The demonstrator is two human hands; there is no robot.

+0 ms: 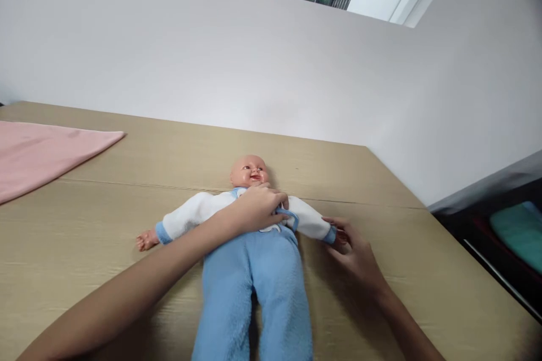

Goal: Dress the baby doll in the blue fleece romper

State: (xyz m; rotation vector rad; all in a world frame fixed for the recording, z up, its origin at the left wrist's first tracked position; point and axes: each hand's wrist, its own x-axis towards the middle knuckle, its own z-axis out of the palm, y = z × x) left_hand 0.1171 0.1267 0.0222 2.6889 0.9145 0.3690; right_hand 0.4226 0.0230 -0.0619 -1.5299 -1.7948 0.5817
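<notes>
A baby doll (249,172) lies on its back, dressed in a white top (190,211) with blue trim and fuzzy blue trousers (254,276). Across its chest reaches my left hand (260,207), fingers curled on the blue-edged front of the top; part of the chest is hidden beneath it. At the doll's arm on the right side, my right hand (353,248) closes around the blue sleeve cuff (331,234) and the small plastic hand. The doll's other arm stretches out to the left, its bare hand (147,240) resting on the surface.
The doll lies on a tan, board-like surface (84,259). A pink cloth (46,152) is spread at the left. A white wall (212,56) borders the far edge. Beyond the right edge is a dark space with a teal item (519,231).
</notes>
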